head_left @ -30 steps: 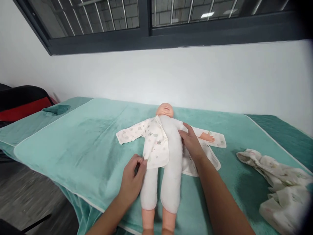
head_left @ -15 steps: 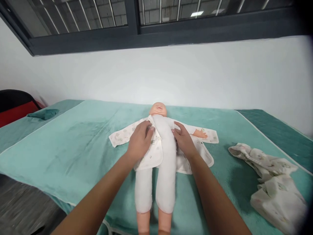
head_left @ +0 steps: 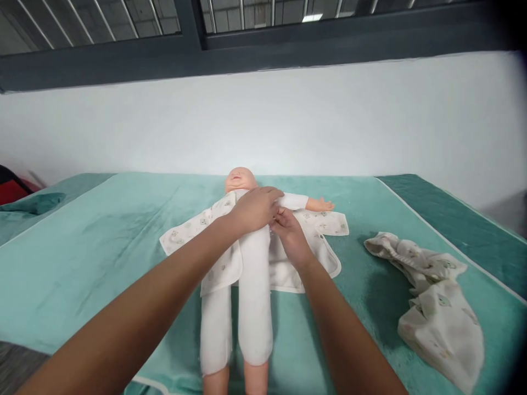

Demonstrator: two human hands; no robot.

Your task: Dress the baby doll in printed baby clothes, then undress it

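Note:
A baby doll (head_left: 247, 274) with a white cloth body lies on its back on a teal blanket (head_left: 102, 241), head toward the wall. A white printed baby shirt (head_left: 317, 241) is spread open under it, one flap over the doll's left-hand side. My left hand (head_left: 255, 208) rests on the doll's chest, fingers curled over the shirt's edge. My right hand (head_left: 290, 236) touches the doll's side right beside it, fingers bent on the cloth near the armpit. Whether either hand pinches the fabric is hidden.
A crumpled printed garment (head_left: 432, 296) lies on the blanket at the right. A folded teal cloth (head_left: 35, 202) sits at the far left, by a red and black object (head_left: 10, 186). A white wall and dark window frame stand behind the bed. The blanket's front edge is near.
My left hand moved from the shirt's lower hem up to the doll's chest. My right hand slid up along the doll's side to meet it. The view shifted right.

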